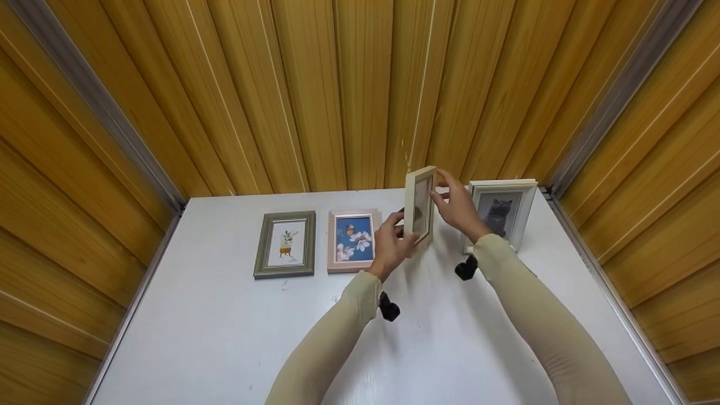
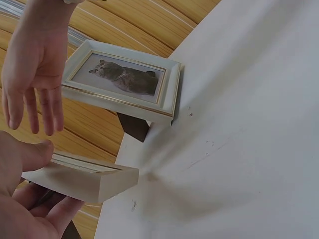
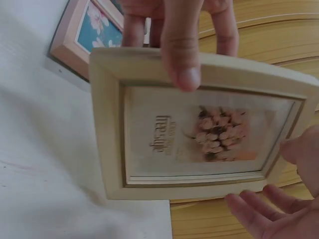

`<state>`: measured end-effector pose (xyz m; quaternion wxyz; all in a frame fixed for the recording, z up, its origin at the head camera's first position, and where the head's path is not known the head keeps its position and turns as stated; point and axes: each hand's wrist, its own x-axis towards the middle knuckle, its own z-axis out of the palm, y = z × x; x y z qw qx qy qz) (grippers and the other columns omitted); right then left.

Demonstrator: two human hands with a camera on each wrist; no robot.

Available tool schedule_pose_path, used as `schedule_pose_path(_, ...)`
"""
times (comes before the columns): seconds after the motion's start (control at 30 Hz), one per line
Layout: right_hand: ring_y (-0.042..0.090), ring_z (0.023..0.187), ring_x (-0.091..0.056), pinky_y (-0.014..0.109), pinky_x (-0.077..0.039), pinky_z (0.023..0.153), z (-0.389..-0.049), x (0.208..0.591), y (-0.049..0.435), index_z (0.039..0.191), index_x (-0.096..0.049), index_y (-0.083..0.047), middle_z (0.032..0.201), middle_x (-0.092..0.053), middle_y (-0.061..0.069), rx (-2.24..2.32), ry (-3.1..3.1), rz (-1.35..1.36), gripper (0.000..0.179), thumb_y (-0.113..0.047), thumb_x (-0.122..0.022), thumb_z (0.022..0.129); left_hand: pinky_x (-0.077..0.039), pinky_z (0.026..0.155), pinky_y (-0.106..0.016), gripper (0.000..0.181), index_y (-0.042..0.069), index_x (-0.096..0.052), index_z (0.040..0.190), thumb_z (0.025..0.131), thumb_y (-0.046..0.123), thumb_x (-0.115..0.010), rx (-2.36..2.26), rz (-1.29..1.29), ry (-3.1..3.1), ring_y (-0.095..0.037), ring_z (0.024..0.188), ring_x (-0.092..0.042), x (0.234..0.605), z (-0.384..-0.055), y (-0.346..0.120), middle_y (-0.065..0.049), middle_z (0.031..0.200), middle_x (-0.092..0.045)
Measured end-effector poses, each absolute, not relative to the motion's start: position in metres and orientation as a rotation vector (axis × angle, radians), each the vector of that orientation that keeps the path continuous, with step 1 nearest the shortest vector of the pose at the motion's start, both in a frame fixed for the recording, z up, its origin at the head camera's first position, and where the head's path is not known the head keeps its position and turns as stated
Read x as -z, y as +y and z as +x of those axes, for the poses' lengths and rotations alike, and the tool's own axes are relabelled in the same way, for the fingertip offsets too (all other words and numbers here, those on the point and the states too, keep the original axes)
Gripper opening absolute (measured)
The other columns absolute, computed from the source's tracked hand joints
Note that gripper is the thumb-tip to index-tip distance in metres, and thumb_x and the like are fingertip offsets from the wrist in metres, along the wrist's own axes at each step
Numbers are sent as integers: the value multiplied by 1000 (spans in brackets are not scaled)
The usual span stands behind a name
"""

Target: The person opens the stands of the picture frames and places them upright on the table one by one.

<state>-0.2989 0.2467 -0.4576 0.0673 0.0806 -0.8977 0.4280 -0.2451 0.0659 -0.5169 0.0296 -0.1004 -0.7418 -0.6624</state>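
My left hand (image 1: 392, 242) grips a cream picture frame (image 1: 412, 211) by its left side, thumb over the front border. This frame is raised on edge above the white table, seen nearly side-on in the head view. Behind its glass, the right wrist view shows a printed insert (image 3: 219, 132) with pink flowers and lettering. At the frame's other side is my right hand (image 1: 458, 208), its fingertips right at the border. In the left wrist view the fingers of that right hand (image 2: 40, 74) are extended and loose. The frame's back is mostly hidden.
On the white table (image 1: 225, 337), a green frame (image 1: 284, 244) and a pink frame (image 1: 353, 241) lie to the left. A white frame with a grey cat picture (image 1: 498, 216) stands propped at right. Wood-look panels (image 1: 360, 95) wall the back and sides.
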Motion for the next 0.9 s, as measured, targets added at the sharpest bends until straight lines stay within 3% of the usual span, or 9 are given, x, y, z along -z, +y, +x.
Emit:
schedule_pose_path(0.23, 51, 132, -50, 59, -43, 107, -296, 473, 254, 164, -6, -3, 155, -35, 36, -1276, -2790, 191, 73, -16, -52, 108, -57, 91, -38, 43, 9, -61, 132, 92, -5, -69, 2053, -310, -2330, -22, 115, -68, 517, -245, 53, -11, 133, -68)
schedule_pose_path(0.4, 49, 133, -50, 59, -43, 107, -294, 481, 256, 164, -2, -4, 156, -34, 36, -1330, -2822, 147, 74, -20, -49, 109, -55, 97, -44, 41, 9, -61, 131, 93, -6, -67, 2134, -280, -2304, -22, 115, -68, 519, -247, 44, -11, 129, -70)
schedule_pose_path(0.6, 45, 127, -56, 57, -47, 101, -290, 488, 258, 164, -10, -3, 147, -48, 33, -1309, -2830, 96, 72, -24, -51, 108, -51, 102, -48, 40, 7, -61, 130, 93, -9, -65, 2228, -253, -2257, -26, 119, -66, 523, -251, 40, -13, 129, -70)
schedule_pose_path(0.77, 39, 103, -66, 52, -54, 82, -289, 492, 259, 157, -34, -8, 120, -66, 26, -1309, -2793, 101, 57, -23, -55, 107, -50, 103, -48, 40, 5, -60, 131, 94, -10, -63, 2282, -240, -2230, -28, 121, -65, 526, -251, 39, -15, 131, -68)
schedule_pose_path(0.9, 38, 101, -67, 51, -54, 81, -288, 492, 259, 153, -40, -9, 116, -68, 25, -1308, -2761, 107, 51, -22, -57, 106, -50, 103, -48, 42, 8, -60, 134, 95, -9, -62, 2271, -218, -2256, -26, 122, -65, 527, -252, 39, -13, 133, -67)
